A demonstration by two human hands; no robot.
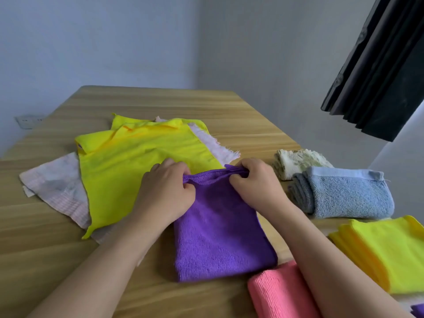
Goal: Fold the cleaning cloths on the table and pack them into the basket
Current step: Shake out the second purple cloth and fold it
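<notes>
Purple microfibre cloth (220, 228), folded rectangular, lies flat on the wood-grain table (57, 237). Left hand (166, 191) and right hand (254, 182) each pinch its far hem, fingers curled on the fabric. Beyond it, smooth yellow cloth (137, 171) spread open; to its right, folded blue terry towel (348, 193).

Cloths, hands and table, counted

Two hands (165, 191) (254, 182) show, and one table (160, 99). Unfolded at left: two yellow cloths (128, 171) (142, 125) and at least two pale pink ones (57, 187) (218, 145). Folded: one purple (220, 237), one pink (280, 294), one yellow (385, 251), one blue (351, 193), one grey (300, 193), one cream (298, 161).
</notes>
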